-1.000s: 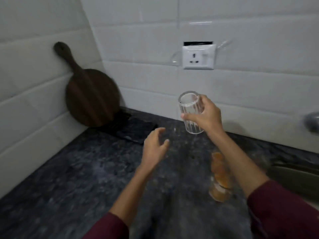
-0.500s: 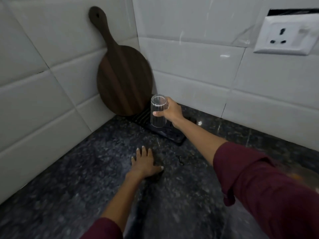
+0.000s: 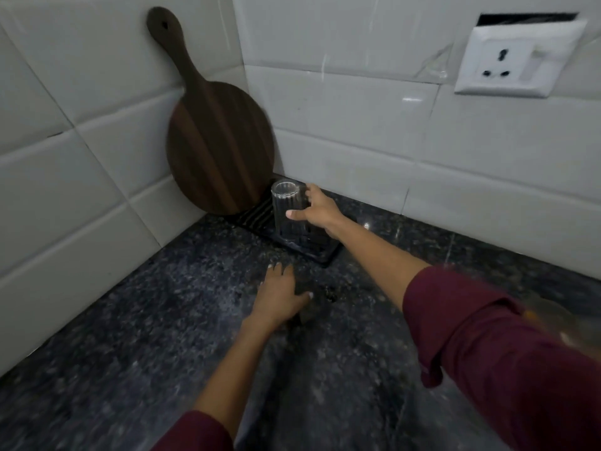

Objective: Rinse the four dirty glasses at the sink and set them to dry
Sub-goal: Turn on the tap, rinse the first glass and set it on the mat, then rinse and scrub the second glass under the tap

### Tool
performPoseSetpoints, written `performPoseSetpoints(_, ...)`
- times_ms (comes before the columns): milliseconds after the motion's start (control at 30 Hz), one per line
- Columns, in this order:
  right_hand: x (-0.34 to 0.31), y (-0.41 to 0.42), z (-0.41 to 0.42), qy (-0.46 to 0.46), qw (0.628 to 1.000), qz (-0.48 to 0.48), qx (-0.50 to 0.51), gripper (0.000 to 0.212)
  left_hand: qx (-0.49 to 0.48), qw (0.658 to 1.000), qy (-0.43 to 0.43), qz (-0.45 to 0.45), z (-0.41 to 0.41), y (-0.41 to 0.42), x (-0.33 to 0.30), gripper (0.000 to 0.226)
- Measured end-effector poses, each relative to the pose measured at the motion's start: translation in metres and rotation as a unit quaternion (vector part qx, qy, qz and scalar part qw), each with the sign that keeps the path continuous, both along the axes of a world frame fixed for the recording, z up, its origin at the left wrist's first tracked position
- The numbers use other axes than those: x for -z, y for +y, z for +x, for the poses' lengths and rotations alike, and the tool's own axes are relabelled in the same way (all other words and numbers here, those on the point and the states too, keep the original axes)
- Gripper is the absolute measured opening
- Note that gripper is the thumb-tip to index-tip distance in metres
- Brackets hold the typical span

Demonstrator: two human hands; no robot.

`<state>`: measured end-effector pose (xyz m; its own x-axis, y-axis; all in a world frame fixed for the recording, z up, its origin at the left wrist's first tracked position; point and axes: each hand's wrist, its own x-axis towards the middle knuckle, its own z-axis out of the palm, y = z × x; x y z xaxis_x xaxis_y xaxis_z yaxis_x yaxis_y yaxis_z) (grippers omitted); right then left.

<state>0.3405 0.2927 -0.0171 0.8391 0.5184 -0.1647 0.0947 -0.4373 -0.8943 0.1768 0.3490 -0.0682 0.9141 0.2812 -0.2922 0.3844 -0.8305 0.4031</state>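
Glass (image 3: 287,209) stands upright over the ribbed black drying mat (image 3: 320,253) in the corner, gripped by the right hand (image 3: 320,211); probably touching it. Left hand (image 3: 279,296) rests flat on the counter (image 3: 130,336), nearer me.

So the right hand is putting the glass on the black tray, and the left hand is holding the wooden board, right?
Not quite. The head view shows the left hand resting flat on the dark counter, away from the wooden board. The rest is right: the right hand grips the glass over the black tray.
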Motion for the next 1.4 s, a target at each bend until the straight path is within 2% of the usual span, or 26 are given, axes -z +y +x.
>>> performPoseSetpoints(167,-0.039,-0.103,-0.049,0.021,0.994,0.089,0.053,0.072,0.064,0.981,-0.142,-0.113,-0.012,-0.087,-0.038,0.071)
performPoseSetpoints(333,-0.067,-0.252,-0.108,0.001,0.982,0.145,0.122,0.051,0.110,0.940,-0.193,-0.259,-0.038,-0.187,-0.052,0.073)
performPoseSetpoints(433,-0.070,-0.339,-0.144,-0.011,0.971,0.160,0.178,0.041,0.120,0.920,-0.206,-0.312,-0.052,-0.238,-0.043,0.073)
performPoseSetpoints(533,-0.059,-0.405,-0.177,0.003,0.959,0.161,0.233,0.036,0.091,0.911,-0.200,-0.349,-0.059,-0.274,-0.021,0.090)
performPoseSetpoints(633,-0.043,-0.452,-0.203,0.035,0.949,0.157,0.272,0.032,0.043,0.901,-0.157,-0.401,-0.061,-0.294,0.002,0.132)
performPoseSetpoints(700,-0.033,-0.474,-0.215,0.061,0.943,0.155,0.287,0.030,0.011,0.887,-0.125,-0.445,-0.059,-0.300,0.015,0.138)
performPoseSetpoints(767,-0.025,-0.492,-0.223,0.073,0.941,0.153,0.293,0.029,0.005,0.880,-0.126,-0.458,-0.056,-0.306,0.022,0.120)
performPoseSetpoints(867,-0.017,-0.517,-0.228,0.075,0.939,0.156,0.296,0.028,-0.030,0.886,-0.174,-0.429,-0.053,-0.320,0.021,0.071)
performPoseSetpoints(933,-0.013,-0.534,-0.229,0.070,0.938,0.152,0.302,0.028,-0.041,0.892,-0.199,-0.404,-0.055,-0.328,0.017,0.055)
performPoseSetpoints(1100,-0.008,-0.579,-0.218,0.021,0.931,0.116,0.345,0.027,0.035,0.913,-0.185,-0.362,-0.072,-0.361,-0.001,0.061)
performPoseSetpoints(1167,-0.007,-0.594,-0.205,-0.025,0.927,0.058,0.369,0.029,0.092,0.912,-0.168,-0.363,-0.073,-0.388,-0.017,0.060)
performPoseSetpoints(1267,-0.017,-0.608,-0.175,-0.085,0.915,-0.071,0.388,0.041,0.157,0.893,-0.132,-0.400,-0.060,-0.436,-0.039,0.055)
performPoseSetpoints(1400,-0.038,-0.607,-0.133,-0.152,0.890,-0.171,0.395,0.048,0.180,0.881,-0.118,-0.421,-0.028,-0.484,-0.050,0.047)
